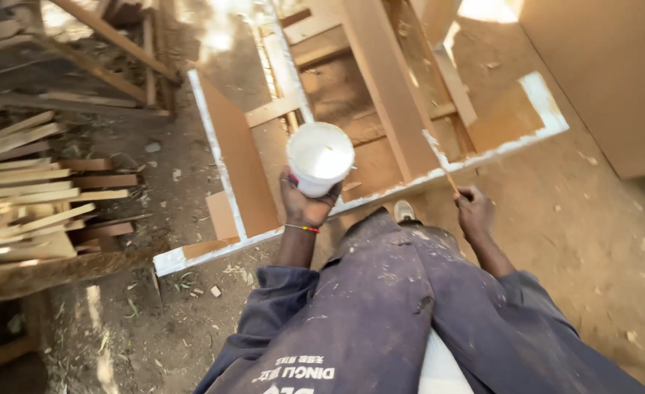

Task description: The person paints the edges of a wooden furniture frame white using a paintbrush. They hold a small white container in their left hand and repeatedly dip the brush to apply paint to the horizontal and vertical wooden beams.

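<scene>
While the left hand (304,204) wraps its fingers around a white tub (320,157) above the frame (381,195), the right hand (474,211) pinches a thin stick (450,181). The stick's tip blurs against the white edge, possibly a brush.

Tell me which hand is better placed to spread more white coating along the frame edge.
Right, probably. The right hand grips a thin stick whose tip is at the white-coated edge of the wooden frame, while the left hand is occupied holding the white tub.
</scene>
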